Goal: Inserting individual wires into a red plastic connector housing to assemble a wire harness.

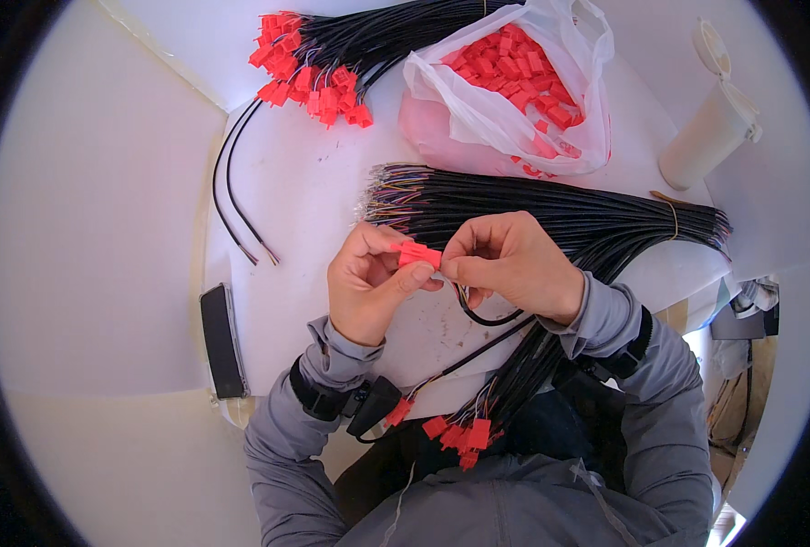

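Between the fingers of my left hand [364, 284] is a red plastic connector housing [418, 254], pinched by thumb and fingers. My right hand [519, 264] is at its right end, thumb and forefinger pressed together on thin wires that fan out of a black cable [487, 319]. Whether the wire ends sit inside the housing is hidden by my fingertips. Just beyond my hands lies a tied bundle of black cables [551, 196] with stripped, coloured wire ends at its left. Close to my body, more black cables [523, 374] hang over the table edge, ending in several red connectors [464, 435].
A white plastic bag [423, 118] full of loose red housings [514, 68] stands at the back. Left of it lie finished-looking cables with red connectors [309, 73]. A cream lidded container [710, 137] is at far right, a black rectangular device [223, 342] at left, two loose cables [232, 187] nearby.
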Tool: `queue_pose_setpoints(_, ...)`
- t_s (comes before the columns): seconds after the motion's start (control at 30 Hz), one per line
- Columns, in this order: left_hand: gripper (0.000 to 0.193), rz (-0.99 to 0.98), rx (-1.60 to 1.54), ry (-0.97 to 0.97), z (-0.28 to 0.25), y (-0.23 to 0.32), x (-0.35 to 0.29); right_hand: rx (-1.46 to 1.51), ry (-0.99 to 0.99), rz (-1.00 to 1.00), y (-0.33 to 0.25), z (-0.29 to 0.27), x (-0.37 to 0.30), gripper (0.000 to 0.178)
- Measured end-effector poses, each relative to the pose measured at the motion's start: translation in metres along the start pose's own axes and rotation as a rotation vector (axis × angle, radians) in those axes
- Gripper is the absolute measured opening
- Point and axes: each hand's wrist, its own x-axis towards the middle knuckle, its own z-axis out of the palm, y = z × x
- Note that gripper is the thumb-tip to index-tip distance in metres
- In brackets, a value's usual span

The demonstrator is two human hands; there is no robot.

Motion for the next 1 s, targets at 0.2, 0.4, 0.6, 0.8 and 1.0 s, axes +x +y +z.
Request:
queue_pose_setpoints(0.2,0.019,-0.101,-0.043,0.052,-0.0023,0.0009,0.0001,0.049,-0.013,-0.034,0.0002,0.0017,0.0016,0.013)
queue_pose_setpoints(0.4,0.024,-0.114,-0.107,0.127,-0.0024,0.0038,0.0011,0.218,-0.015,-0.004,0.0032,-0.0028,0.0021,0.014)
queue_pose_setpoints(0.6,0.025,-0.097,-0.176,0.142,-0.0047,0.0037,0.0014,0.240,0.021,0.010,0.0028,-0.0023,0.0022,0.019)
queue_pose_setpoints(0.8,0.024,-0.079,-0.183,0.145,-0.0044,0.0028,0.0019,0.192,0.016,-0.015,0.0043,-0.0040,0.0028,0.020)
queue_pose_setpoints(1.0,0.024,-0.080,-0.177,0.152,-0.0036,0.0032,0.0016,0.204,0.019,-0.028,0.0041,-0.0031,0.0022,0.021)
